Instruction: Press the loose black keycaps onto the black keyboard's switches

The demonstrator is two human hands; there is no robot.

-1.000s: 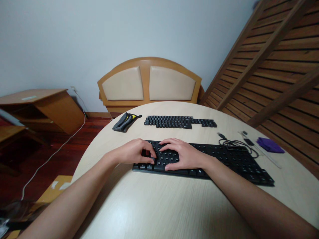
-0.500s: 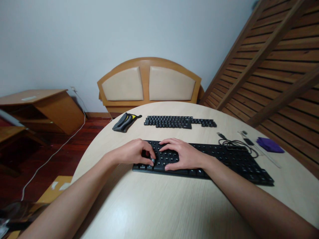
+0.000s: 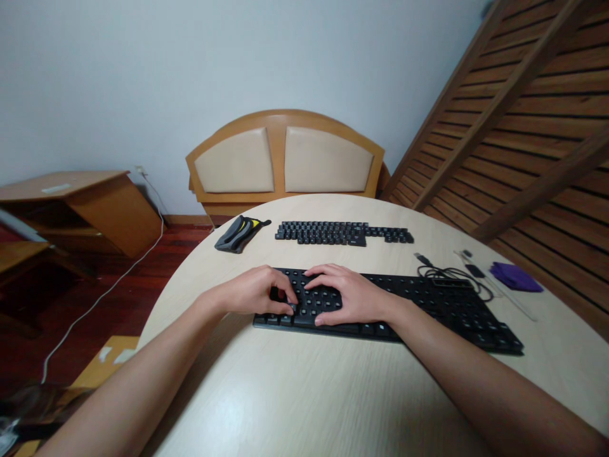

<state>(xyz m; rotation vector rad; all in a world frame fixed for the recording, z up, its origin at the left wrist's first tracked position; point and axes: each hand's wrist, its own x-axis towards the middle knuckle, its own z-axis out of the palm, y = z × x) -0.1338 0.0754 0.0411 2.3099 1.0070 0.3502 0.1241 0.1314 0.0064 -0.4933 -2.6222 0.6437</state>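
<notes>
A black keyboard [image 3: 419, 304] lies across the near half of the round table, many of its keycaps gone so that bare key posts show. My left hand [image 3: 261, 292] is over its left end, thumb and index finger closed on a small dark keycap [image 3: 293, 308] low against the key posts. Just right of it, my right hand [image 3: 349, 295] rests on the keyboard with fingers and thumb apart, holding nothing. Farther back, loose black keycaps [image 3: 328, 233] lie in rows on the table, set out in keyboard order.
At the back left of the table sits a grey, black and yellow pouch-like item [image 3: 240, 233]. A coiled USB cable [image 3: 447, 274] lies over the keyboard's right rear edge. Beyond it are a purple cloth [image 3: 515, 277] and small thin items. A wooden headboard [image 3: 280, 152] stands behind.
The keycap in my left fingers has turned or lowered slightly, its lighter side less visible now. Both hands and the keyboard stay practically in place.
</notes>
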